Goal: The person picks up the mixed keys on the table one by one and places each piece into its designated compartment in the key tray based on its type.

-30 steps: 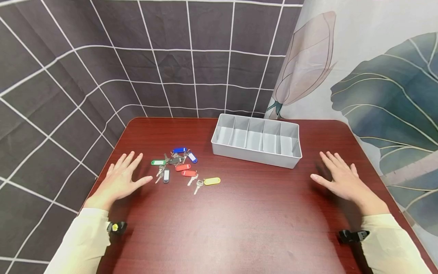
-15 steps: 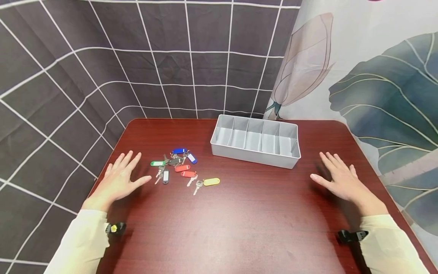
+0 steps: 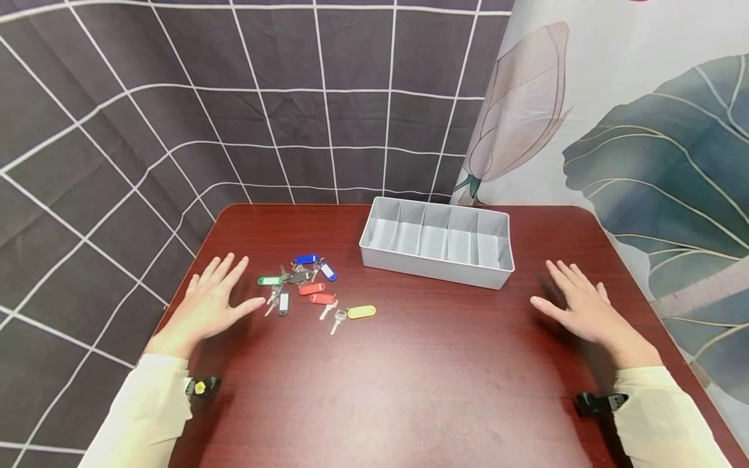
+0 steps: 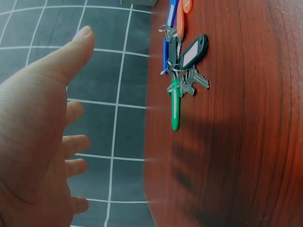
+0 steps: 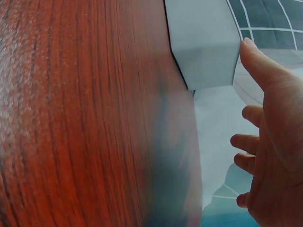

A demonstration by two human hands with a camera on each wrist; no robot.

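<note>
Keys (image 3: pixel 338 322) with coloured tags (image 3: pixel 361 312) lie scattered just to the right of my left hand (image 3: pixel 206 309), whose fingers (image 3: pixel 236 270) spread loosely apart and grip nothing. My right hand (image 3: pixel 585 311) hangs likewise over the table (image 3: pixel 398 390), splayed and holding nothing, with the grey divided tray (image 3: pixel 433 268) standing to the left of its fingertips and slightly farther forward.

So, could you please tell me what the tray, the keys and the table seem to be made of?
Tray: probably matte grey plastic, judging by its smooth, thin walls.
Keys: likely bare metal, by their silvery shine.
Table: glossy reddish wood or wood-look laminate; streaky grain shows, but I can't tell which.
</note>
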